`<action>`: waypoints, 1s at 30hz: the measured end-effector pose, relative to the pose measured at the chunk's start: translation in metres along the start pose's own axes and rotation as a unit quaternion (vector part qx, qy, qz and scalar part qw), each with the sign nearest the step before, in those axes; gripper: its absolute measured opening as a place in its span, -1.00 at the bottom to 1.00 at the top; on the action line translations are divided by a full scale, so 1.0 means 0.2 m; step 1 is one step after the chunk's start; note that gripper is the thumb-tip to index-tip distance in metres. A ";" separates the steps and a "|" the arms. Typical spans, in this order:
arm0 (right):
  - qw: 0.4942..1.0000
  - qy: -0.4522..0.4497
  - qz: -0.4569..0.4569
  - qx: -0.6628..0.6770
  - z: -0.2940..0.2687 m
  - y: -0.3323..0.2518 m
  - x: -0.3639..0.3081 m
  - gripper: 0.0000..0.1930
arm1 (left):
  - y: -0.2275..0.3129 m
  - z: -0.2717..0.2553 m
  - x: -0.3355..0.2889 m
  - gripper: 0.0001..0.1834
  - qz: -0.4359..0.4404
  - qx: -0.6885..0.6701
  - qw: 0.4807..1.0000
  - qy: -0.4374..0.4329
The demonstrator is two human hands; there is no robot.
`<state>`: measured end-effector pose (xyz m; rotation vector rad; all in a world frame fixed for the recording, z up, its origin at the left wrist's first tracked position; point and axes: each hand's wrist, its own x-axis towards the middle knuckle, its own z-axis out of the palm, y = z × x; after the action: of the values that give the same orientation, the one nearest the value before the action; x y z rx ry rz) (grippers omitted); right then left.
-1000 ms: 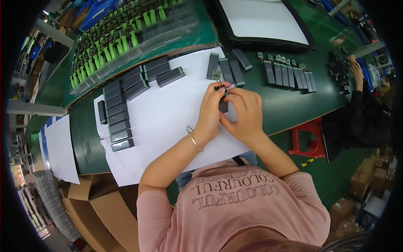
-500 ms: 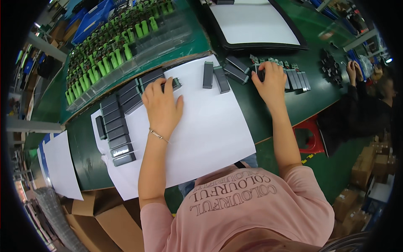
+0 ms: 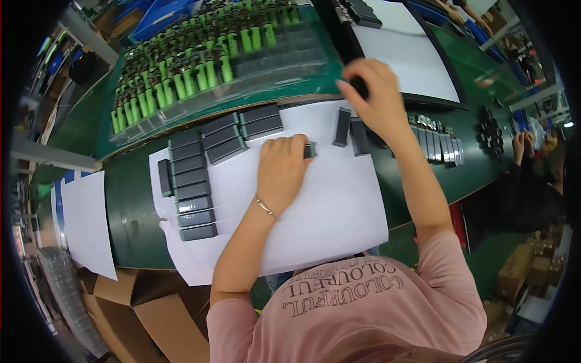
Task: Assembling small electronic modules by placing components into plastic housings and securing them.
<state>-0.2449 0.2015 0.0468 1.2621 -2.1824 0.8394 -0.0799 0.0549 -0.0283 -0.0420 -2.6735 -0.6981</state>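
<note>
My left hand [image 3: 284, 166] is closed over a dark grey block with a green end [image 3: 310, 149], low above or on a white paper sheet [image 3: 327, 212]; most of the block is hidden under the fingers. To its left, similar dark grey blocks [image 3: 192, 175] lie side by side in a column, and a few more [image 3: 260, 121] continue along the sheet's far edge. My right hand [image 3: 378, 97], slightly blurred, is raised near the tray's corner and closed around a dark block [image 3: 360, 86]. Two loose blocks [image 3: 342, 127] rest on the sheet's far right part.
A clear plastic tray of green-bodied parts [image 3: 200, 72] stands at the far left. Beyond my right hand is a black-rimmed white tray [image 3: 405, 48] bearing some dark blocks. More grey blocks [image 3: 439, 145] stand in a row at right. An open cardboard box [image 3: 163, 308] sits below the table.
My left hand has moved right, away from the row of blocks, with a block in it. My right hand has lifted from the blocks at right and moved left and farther away. The view has shifted.
</note>
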 end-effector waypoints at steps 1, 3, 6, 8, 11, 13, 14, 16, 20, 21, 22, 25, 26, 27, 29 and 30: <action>1.000 -0.014 -0.025 0.004 0.12 -0.01 0.10 -0.82 | 0.00 0.00 -0.01 -0.58 -0.004 0.007 1.000 0.003; 0.997 -0.041 -0.025 -0.067 0.41 0.01 0.28 -0.67 | 0.02 0.00 -0.03 -0.58 -0.040 -0.121 0.991 0.045; 0.969 -0.161 0.147 -0.119 0.72 0.09 0.57 -0.51 | 0.02 -0.01 -0.02 -0.57 -0.039 -0.131 0.990 0.044; 0.944 -0.218 0.211 -0.128 0.82 0.14 0.70 -0.49 | -0.01 -0.01 -0.02 -0.59 -0.023 -0.123 0.990 0.059; 0.941 -0.217 0.246 -0.077 0.91 0.28 0.74 -0.51 | 0.00 -0.01 -0.01 -0.63 -0.048 -0.160 0.983 0.078; 0.961 -0.151 0.230 0.001 0.90 0.37 0.69 -0.51 | 0.02 -0.02 0.01 -0.64 -0.108 -0.219 0.968 0.052; 0.971 -0.079 0.208 0.081 0.89 0.40 0.66 -0.49 | 0.03 -0.02 0.02 -0.65 -0.167 -0.271 0.948 0.028; 0.970 -0.008 0.186 0.156 0.81 0.30 0.59 -0.48 | -0.01 -0.01 0.00 -0.66 -0.172 -0.291 0.940 0.042; 0.873 -0.034 0.231 0.429 0.38 -0.04 0.28 -0.53 | -0.01 -0.04 -0.02 -0.64 -0.193 -0.333 0.923 0.005; 0.833 -0.059 0.262 0.484 0.27 -0.11 0.18 -0.55 | 0.00 -0.04 -0.01 -0.64 -0.199 -0.349 0.916 -0.008; 0.820 -0.074 0.289 0.487 0.20 -0.15 0.07 -0.57 | 0.00 -0.04 -0.01 -0.64 -0.197 -0.351 0.915 -0.009; 0.782 -0.083 0.327 0.525 0.10 -0.23 -0.19 -0.62 | 0.04 -0.03 0.00 -0.64 -0.196 -0.402 0.893 -0.043; 0.777 -0.091 0.340 0.523 0.09 -0.23 -0.24 -0.63 | 0.05 -0.02 -0.01 -0.65 -0.193 -0.409 0.890 -0.054; 0.778 -0.084 0.343 0.520 0.10 -0.22 -0.28 -0.63 | 0.07 -0.01 -0.01 -0.66 -0.189 -0.414 0.888 -0.064; 0.798 -0.143 0.302 0.501 0.11 -0.20 -0.35 -0.64 | 0.10 -0.04 0.00 -0.65 -0.186 -0.398 0.895 -0.079; 0.801 -0.136 0.303 0.499 0.11 -0.19 -0.38 -0.64 | 0.11 -0.05 0.01 -0.65 -0.186 -0.381 0.901 -0.088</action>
<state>-0.1794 0.2157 -0.0089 1.0772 -2.4554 2.4389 -0.0756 0.0705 -0.0098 0.2161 -2.4018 -1.9049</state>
